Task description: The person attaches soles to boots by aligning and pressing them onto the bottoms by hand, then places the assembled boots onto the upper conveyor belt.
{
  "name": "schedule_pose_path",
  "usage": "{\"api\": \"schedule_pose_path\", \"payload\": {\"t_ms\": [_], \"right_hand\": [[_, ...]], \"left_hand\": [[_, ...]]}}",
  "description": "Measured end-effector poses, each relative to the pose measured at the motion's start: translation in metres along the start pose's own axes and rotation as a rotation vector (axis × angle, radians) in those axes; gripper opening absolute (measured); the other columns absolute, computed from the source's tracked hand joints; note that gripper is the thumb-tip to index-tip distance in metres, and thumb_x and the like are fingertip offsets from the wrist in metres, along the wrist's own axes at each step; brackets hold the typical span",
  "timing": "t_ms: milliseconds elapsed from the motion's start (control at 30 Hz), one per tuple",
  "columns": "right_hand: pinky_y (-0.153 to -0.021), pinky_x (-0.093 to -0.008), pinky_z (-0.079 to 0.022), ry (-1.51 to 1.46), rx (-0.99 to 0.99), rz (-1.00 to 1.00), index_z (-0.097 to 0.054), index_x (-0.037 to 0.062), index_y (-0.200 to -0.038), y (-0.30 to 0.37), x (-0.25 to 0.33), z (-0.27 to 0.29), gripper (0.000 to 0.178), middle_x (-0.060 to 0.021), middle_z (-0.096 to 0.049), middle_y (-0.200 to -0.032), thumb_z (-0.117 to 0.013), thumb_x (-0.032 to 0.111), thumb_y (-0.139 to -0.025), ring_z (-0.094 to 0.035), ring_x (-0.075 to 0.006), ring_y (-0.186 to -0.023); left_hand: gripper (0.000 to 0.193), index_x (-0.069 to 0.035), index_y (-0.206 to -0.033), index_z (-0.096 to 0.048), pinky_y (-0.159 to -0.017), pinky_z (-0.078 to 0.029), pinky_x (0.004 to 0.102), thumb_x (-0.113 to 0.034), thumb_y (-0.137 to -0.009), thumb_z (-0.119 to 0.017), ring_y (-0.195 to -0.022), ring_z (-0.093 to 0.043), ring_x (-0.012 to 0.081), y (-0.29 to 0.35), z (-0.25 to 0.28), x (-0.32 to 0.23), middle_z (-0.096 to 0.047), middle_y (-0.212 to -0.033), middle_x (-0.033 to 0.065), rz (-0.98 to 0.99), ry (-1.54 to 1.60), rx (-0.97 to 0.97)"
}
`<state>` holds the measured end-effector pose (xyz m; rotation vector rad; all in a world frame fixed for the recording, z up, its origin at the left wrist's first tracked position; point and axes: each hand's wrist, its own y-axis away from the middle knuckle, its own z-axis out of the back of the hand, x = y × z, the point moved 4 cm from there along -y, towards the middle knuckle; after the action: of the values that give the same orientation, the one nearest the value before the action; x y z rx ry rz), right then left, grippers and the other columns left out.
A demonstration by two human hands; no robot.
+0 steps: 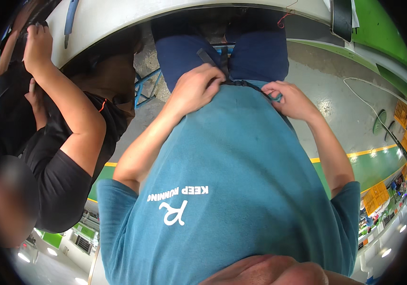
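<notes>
A black waist strap (pixel 241 83) with what looks like a buckle crosses the lower hem of my teal T-shirt (pixel 255 142). My left hand (pixel 196 89) is closed at the strap's left part, its fingers curled inward. A loose strap end (pixel 205 57) sticks out past those fingers over my dark blue trousers (pixel 179 59). On the other side my right hand (pixel 290 99) pinches the strap's right part, and a bit of teal cloth shows between its fingers. The fingers partly hide what each hand grips.
Beyond my legs runs the edge of a white table (pixel 132 19) with a blue-handled tool (pixel 70 21) on it. A co-worker in black (pixel 63 180) sits close on my left. A thin red wire (pixel 285 16) hangs at the table edge. Blue metal framework (pixel 149 88) stands below.
</notes>
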<state>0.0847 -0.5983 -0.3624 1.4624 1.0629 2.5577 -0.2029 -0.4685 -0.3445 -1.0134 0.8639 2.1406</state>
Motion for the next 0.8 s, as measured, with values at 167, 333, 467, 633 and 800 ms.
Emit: {"api": "schedule_pose_path", "payload": {"t_ms": [167,333,467,633,800], "right_hand": [[-0.093,-0.0335,-0.062,-0.422,-0.164,-0.376,-0.067,0.0073,-0.139,0.060,-0.068,-0.054,0.041,-0.0086,-0.071,-0.131,-0.075,0.003,-0.099,-0.070,-0.0186,-0.116],[-0.092,-0.0327,-0.061,-0.474,-0.176,-0.366,-0.068,0.0068,-0.136,0.091,-0.100,-0.133,0.036,-0.0074,-0.071,-0.127,-0.075,0.006,-0.100,-0.069,-0.0173,-0.113],[-0.090,-0.0319,-0.060,-0.499,-0.195,-0.410,-0.069,0.0063,-0.132,0.103,-0.105,-0.148,0.031,-0.0063,-0.071,-0.122,-0.074,0.009,-0.102,-0.069,-0.0160,-0.110],[-0.088,-0.0308,-0.058,-0.512,-0.205,-0.429,-0.070,0.0056,-0.128,0.112,-0.097,-0.146,0.025,-0.0048,-0.071,-0.117,-0.073,0.013,-0.104,-0.068,-0.0145,-0.106],[-0.086,-0.0298,-0.057,-0.534,-0.205,-0.434,-0.071,0.0050,-0.123,0.116,-0.096,-0.150,0.021,-0.0034,-0.071,-0.111,-0.072,0.017,-0.106,-0.067,-0.0129,-0.101]], "left_hand": [[0.023,-0.002,-0.123,-0.073,-0.099,-0.060,0.0400,-0.002,-0.099,-0.073,-0.108,-0.076,0.0229,0.126,-0.005,0.076,-0.076,-0.118,0.0129,0.525,0.251,-0.190],[0.034,0.000,-0.135,-0.064,-0.106,-0.052,0.0341,-0.010,-0.104,-0.075,-0.118,-0.067,0.0185,0.204,-0.087,0.110,-0.072,-0.125,0.0109,0.855,0.848,-0.323],[0.037,0.000,-0.138,-0.061,-0.106,-0.051,0.0334,-0.014,-0.106,-0.074,-0.118,-0.066,0.0190,0.202,-0.105,0.111,-0.070,-0.125,0.0114,0.876,0.824,-0.325],[0.040,-0.002,-0.141,-0.060,-0.105,-0.051,0.0346,-0.015,-0.105,-0.074,-0.115,-0.067,0.0209,0.188,-0.080,0.086,-0.070,-0.122,0.0137,0.893,0.719,-0.336],[0.043,-0.004,-0.143,-0.058,-0.104,-0.052,0.0358,-0.017,-0.105,-0.073,-0.112,-0.068,0.0229,0.189,-0.057,0.053,-0.070,-0.119,0.0161,0.902,0.629,-0.346]]}}
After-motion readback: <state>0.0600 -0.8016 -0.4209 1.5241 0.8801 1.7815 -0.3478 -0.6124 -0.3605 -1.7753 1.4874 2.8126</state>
